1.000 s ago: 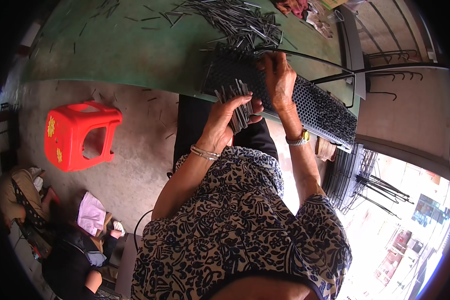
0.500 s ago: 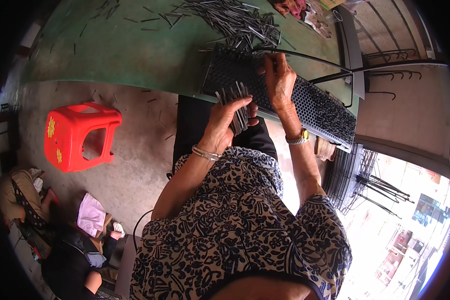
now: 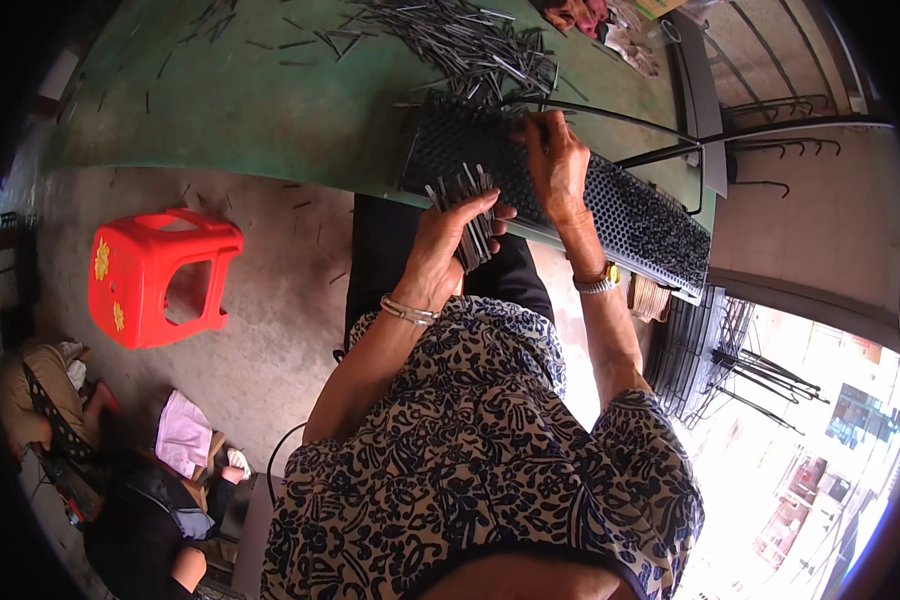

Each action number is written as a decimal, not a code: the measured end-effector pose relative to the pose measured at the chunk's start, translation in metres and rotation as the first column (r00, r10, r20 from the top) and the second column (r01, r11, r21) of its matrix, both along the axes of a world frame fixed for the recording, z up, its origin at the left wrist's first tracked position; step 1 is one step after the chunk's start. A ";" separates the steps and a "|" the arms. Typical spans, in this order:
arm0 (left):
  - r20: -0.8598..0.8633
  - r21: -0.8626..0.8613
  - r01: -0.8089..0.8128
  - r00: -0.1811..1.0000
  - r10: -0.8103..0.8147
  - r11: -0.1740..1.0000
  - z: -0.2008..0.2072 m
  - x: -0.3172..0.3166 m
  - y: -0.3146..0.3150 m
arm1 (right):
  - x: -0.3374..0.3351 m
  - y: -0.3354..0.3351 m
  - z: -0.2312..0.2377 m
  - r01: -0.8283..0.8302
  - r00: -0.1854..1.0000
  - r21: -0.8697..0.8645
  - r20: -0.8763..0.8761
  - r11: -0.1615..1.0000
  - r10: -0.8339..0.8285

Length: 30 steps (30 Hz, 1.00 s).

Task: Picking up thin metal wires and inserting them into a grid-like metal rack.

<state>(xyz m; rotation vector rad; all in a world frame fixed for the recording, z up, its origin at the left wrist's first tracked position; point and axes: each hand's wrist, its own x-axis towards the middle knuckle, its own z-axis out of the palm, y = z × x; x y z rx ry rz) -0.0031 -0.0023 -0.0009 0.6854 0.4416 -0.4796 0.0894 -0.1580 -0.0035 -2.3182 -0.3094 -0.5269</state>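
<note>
My left hand (image 3: 448, 235) is closed round a bundle of thin dark metal rods (image 3: 477, 225), held in front of my lap with their ends sticking up past the thumb. Over a black perforated rack (image 3: 610, 205), my right hand (image 3: 558, 165) has its thumb and fingers pinched together near the rack's far edge. Whatever lies between those fingertips is too small to make out. Dark rod ends fill many holes at the rack's right end, while holes near its middle show bare. A heap of loose rods (image 3: 470, 45) lies on the green table (image 3: 230, 100) beyond the rack.
A red plastic stool (image 3: 165, 278) stands on the floor at left. Two people (image 3: 140, 520) sit at the lower left. A black bent metal bar (image 3: 650, 155) crosses above the rack. Wire racks (image 3: 690, 350) stand at right. Crumpled cloth (image 3: 580, 15) lies on the table's far side.
My right hand stays pinched over the rack, its fingers shifted very slightly. The rods in my left hand have fanned and tilted a little. The rest looks the same.
</note>
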 end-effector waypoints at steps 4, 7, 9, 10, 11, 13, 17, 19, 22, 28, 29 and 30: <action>0.012 0.009 0.001 1.000 -0.001 1.000 -0.003 -0.001 0.001 | 0.004 -0.006 -0.007 -0.088 0.995 -0.085 0.030 0.993 0.091; -0.004 0.014 -0.001 1.000 0.001 1.000 0.000 -0.001 0.001 | 0.000 -0.004 0.003 -0.110 0.991 -0.163 0.062 0.980 0.122; -0.020 0.017 -0.001 1.000 0.002 1.000 0.001 -0.001 0.001 | 0.001 -0.001 0.003 -0.089 0.992 -0.187 0.071 0.978 0.104; -0.003 0.015 -0.010 1.000 0.011 1.000 0.001 -0.001 0.000 | 0.002 0.001 0.004 -0.069 0.993 -0.210 0.079 0.975 0.088; 0.014 0.013 -0.019 1.000 0.019 1.000 0.001 -0.001 -0.001 | 0.003 0.001 0.004 -0.065 0.993 -0.209 0.082 0.976 0.084; 0.023 0.014 -0.019 1.000 0.019 1.000 0.000 -0.001 -0.002 | 0.004 0.002 0.004 -0.037 0.998 -0.224 0.044 0.974 0.048; 0.091 0.003 -0.019 0.996 0.019 1.000 -0.002 -0.002 -0.004 | 0.005 -0.001 -0.002 0.040 0.999 -0.194 0.014 0.980 -0.038; 0.102 0.007 -0.026 0.994 0.025 1.000 -0.001 -0.004 -0.005 | -0.001 -0.001 -0.002 0.045 0.999 -0.187 0.002 0.981 -0.046; 0.118 0.013 -0.031 0.993 0.030 0.999 0.000 -0.006 -0.005 | -0.010 0.000 0.007 0.038 0.999 -0.270 0.046 0.962 -0.026; 0.127 0.080 -0.029 0.992 0.018 0.996 0.005 -0.010 -0.004 | -0.046 -0.009 0.054 -0.225 0.586 0.516 -0.606 0.827 0.537; 0.141 0.102 -0.024 0.990 0.009 0.995 0.005 -0.010 -0.004 | -0.049 -0.008 0.053 -0.214 0.541 0.598 -0.585 0.772 0.603; 0.144 0.102 -0.021 0.990 0.006 0.995 0.006 -0.010 -0.005 | -0.049 -0.010 0.053 -0.214 0.545 0.597 -0.584 0.773 0.602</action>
